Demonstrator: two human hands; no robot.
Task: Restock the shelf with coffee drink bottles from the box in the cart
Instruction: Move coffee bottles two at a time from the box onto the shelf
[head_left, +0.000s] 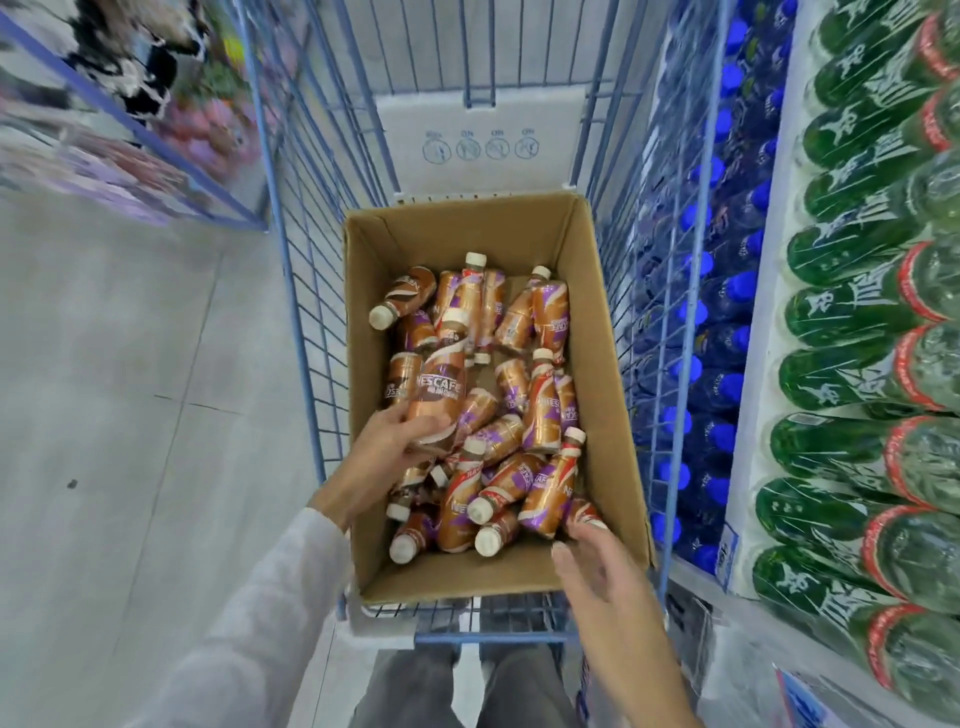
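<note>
An open cardboard box (602, 322) sits in a blue wire cart (306, 291). Several copper-and-purple coffee drink bottles with cream caps lie jumbled inside it. My left hand (384, 457) reaches in from the box's left wall and grips the base of one coffee bottle (436, 395), which is lifted above the pile. My right hand (602, 561) hovers over the box's near right corner with fingers extended, its fingertips beside another coffee bottle (584, 512) and holding nothing.
Shelves on the right hold rows of blue-capped water bottles (727, 301) and green bottles with red bands (857, 364). Grey floor (130, 389) lies left of the cart. Another blue-framed display with goods (130, 119) stands at the far left.
</note>
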